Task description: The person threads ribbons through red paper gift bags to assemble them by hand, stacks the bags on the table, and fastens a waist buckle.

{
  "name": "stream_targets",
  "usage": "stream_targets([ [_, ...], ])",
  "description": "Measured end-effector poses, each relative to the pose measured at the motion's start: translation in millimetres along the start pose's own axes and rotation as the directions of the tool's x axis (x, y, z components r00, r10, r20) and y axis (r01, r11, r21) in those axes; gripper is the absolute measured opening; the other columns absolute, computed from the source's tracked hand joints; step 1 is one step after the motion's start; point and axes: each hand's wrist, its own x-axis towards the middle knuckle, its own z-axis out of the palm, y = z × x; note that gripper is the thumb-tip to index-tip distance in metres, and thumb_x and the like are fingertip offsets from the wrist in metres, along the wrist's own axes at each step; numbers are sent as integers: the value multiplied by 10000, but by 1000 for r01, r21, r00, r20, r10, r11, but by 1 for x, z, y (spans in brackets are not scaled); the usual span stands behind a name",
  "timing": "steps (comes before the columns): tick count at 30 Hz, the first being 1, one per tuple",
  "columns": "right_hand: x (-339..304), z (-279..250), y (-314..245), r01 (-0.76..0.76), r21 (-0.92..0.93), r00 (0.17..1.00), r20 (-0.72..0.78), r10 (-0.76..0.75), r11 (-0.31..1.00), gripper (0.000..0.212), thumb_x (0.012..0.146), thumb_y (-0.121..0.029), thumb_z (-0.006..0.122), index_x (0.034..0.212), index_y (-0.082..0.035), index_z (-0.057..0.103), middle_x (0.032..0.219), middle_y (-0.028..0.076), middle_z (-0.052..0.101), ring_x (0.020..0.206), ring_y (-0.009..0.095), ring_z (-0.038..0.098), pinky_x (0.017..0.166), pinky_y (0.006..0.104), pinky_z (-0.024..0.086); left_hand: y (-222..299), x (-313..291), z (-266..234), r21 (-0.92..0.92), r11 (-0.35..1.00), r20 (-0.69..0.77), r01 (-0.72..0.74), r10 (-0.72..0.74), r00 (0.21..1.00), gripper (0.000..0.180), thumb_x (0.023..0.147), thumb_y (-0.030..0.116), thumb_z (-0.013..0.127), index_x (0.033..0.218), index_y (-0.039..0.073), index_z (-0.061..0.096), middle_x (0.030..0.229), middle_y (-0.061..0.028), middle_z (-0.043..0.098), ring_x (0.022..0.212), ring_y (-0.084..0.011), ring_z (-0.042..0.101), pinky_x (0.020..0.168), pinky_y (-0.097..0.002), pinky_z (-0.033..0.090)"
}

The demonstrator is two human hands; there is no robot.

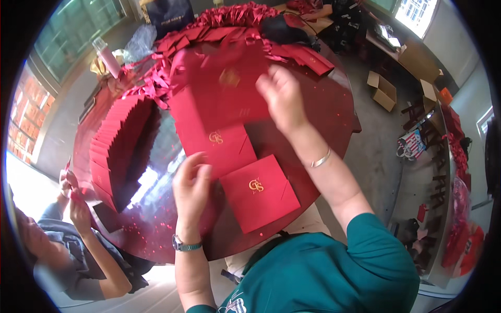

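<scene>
My right hand (282, 96) grips the right edge of a flat red card folder (229, 88) with a gold mark, blurred and raised over the table. Beneath it lies another red folder (219, 143) with gold lettering, partly covered. Closer to me, a squarish red folder (261, 193) with a gold emblem and a slanted line near its right side rests by the table edge. My left hand (192, 182) hovers at the left of these folders, fingers loosely bent and apart, with nothing seen in it.
On the dark round table (329, 120), a long row of red folders (115, 146) stands at the left. Red ribbons (156, 81) heap at the back near a pink bottle (107, 58). A person's hands (75, 201) work at the left. Cardboard boxes (382, 91) sit to the right.
</scene>
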Motion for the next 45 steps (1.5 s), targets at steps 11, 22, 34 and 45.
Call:
stream_targets([
  [11, 100, -50, 162, -273, -952, 922, -218, 319, 141, 385, 881, -197, 629, 1250, -86, 625, 1153, 147, 670, 1029, 315, 647, 928, 384, 490, -21, -22, 45, 593, 558, 516, -581, 291, 806, 264, 772, 228, 737, 969, 74, 653, 966, -77, 592, 949, -269, 555, 821, -401, 415],
  [22, 118, 139, 85, 468, -397, 825, 517, -229, 790, 242, 807, -123, 588, 1001, -43, 709, 986, 181, 696, 947, 355, 663, 851, 434, 525, -30, -17, 41, 613, 568, 442, -549, 329, 834, 457, 789, 207, 720, 1196, 31, 609, 1333, -220, 522, 1282, -375, 466, 1058, -510, 353],
  [34, 105, 291, 130, 754, -569, 518, 822, 235, 327, 234, 750, -79, 581, 947, -23, 695, 960, 197, 707, 923, 381, 688, 772, 485, 554, -41, -22, 44, 617, 535, 476, -577, 331, 815, 412, 880, 216, 588, 1224, -10, 579, 1357, -220, 497, 1307, -374, 435, 1069, -505, 337],
  [45, 100, 195, 1, -301, 319, 891, 429, 146, 899, 243, 896, -15, 568, 1111, 16, 677, 869, 25, 673, 714, 61, 581, 637, 192, 478, -38, -24, 39, 633, 511, 476, -582, 336, 813, 360, 877, 214, 596, 1166, -1, 607, 1232, -174, 538, 1147, -319, 505, 911, -410, 411],
])
